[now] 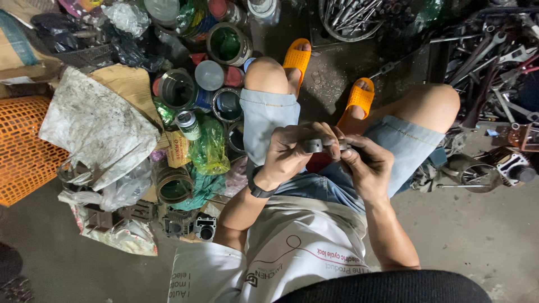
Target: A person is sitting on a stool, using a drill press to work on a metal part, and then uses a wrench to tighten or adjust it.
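Grimy concrete floor [477, 235] fills my view, with open paint cans [227, 44] crowding the upper left and a heap of wrenches [494, 56] at the upper right. I'm looking down over both knees, orange sandals [359, 96] planted ahead. My left hand [289, 154] and right hand [365, 163] meet above my lap, both clenched around a small grey metal part [314, 146]. Its long axis runs roughly side to side, lying level between the two hands; which end is which, I can't say, since my fingers [303, 133] cover most of it and only a short middle stretch shows. A black wristband [259, 189] sits on my left wrist. Something red below the hands is mostly hidden, and I can't make it out.
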